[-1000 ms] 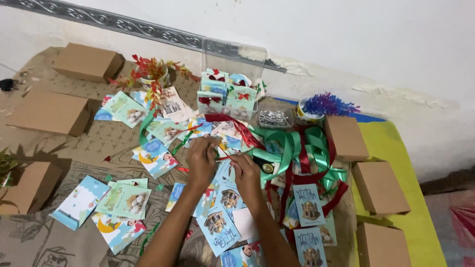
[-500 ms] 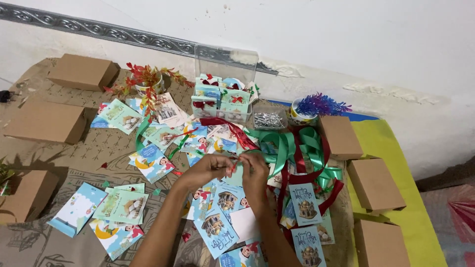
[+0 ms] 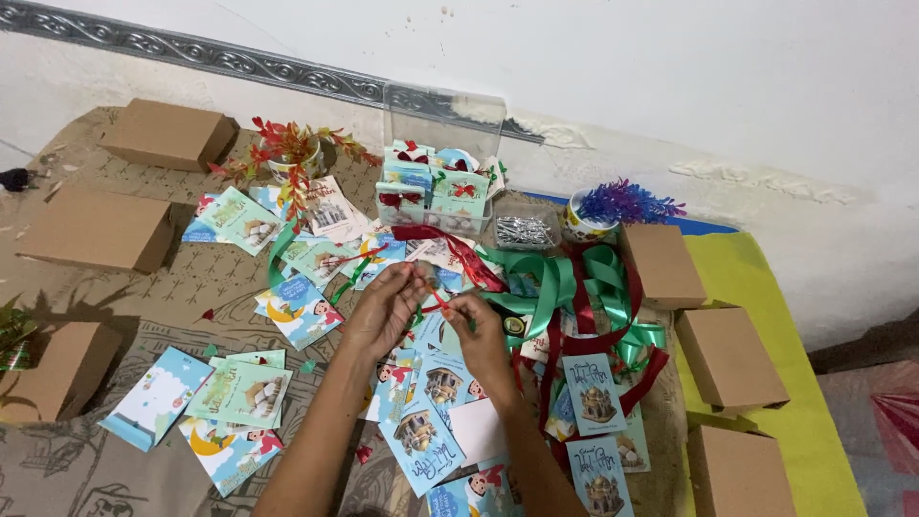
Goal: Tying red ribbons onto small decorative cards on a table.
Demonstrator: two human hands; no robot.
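Surface: patterned brown mat [image 3: 182, 278] on the floor, against a white wall with a grey moulded border.
Left hand [image 3: 385, 308]: fingers pinched on one end of a thin red ribbon [image 3: 438, 299].
Right hand [image 3: 481, 330]: fingertips pinched on the ribbon's other end — the piece sits between both hands, above the scattered cards [image 3: 421, 445].
Technique: judged best done by keeping the strip taut and flat, with pinches close together so it does not twist.
Materials: glossy satin ribbons, green [image 3: 553, 282] and dark red, in loose coils; smooth printed paper cards; matte brown cardboard boxes [image 3: 728, 356], rectangular; clear hard plastic case [image 3: 445, 120].
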